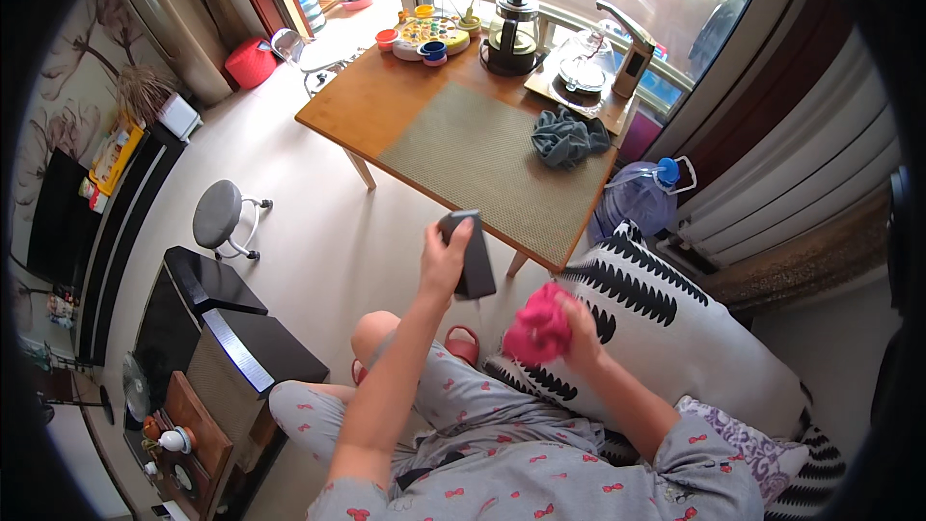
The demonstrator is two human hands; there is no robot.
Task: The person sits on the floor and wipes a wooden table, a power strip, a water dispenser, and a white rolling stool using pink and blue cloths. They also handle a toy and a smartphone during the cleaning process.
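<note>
My left hand [443,258] grips a dark grey, box-shaped object [477,262] with the thumb across its upper end. What this object is, I cannot tell. It is held up in front of the table's near edge. Bunched in my right hand [581,333] is a bright pink cloth [537,327], slightly blurred. The cloth and the dark object are apart. Below both hands are my legs in grey patterned trousers [463,391] and a red slipper [462,344] on the floor.
A wooden table [347,105] with a woven mat [470,152] stands ahead. It carries a crumpled grey-blue cloth [568,137], a glass kettle [512,36] and a toy set [430,36]. A patterned cushion [665,333] is at right, a water jug [636,195] beyond, a round stool [218,213] left.
</note>
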